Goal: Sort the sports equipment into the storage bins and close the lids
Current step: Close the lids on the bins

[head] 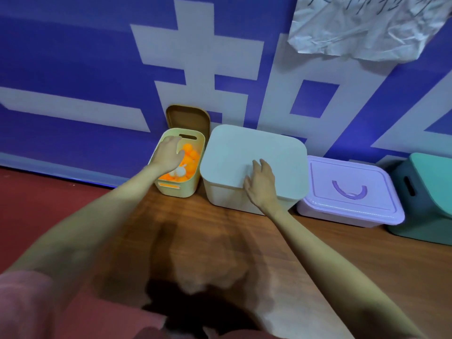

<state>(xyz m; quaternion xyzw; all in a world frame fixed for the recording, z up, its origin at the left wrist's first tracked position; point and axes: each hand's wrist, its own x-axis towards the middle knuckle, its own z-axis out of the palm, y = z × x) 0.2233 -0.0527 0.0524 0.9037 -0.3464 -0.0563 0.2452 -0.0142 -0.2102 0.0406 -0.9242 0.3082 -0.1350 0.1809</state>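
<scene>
A small yellow bin (195, 182) stands open by the wall, holding several orange table-tennis balls (192, 155) and a white one (180, 171). My left hand (168, 152) hovers over the bin's opening, fingers spread, palm down; what lies under it is hidden. The bin's tan lid (189, 117) leans upright against the wall behind it. To the right sits a larger white bin (252, 165) with its lid on. My right hand (261, 184) rests flat on the front of that lid, fingers apart.
A lilac box (349, 192) with a closed lid and handle stands right of the white bin, then a teal bin (425, 199) at the frame's edge. A blue banner (73, 69) backs the row. Wooden floor (220, 228) lies in front, red floor to the left.
</scene>
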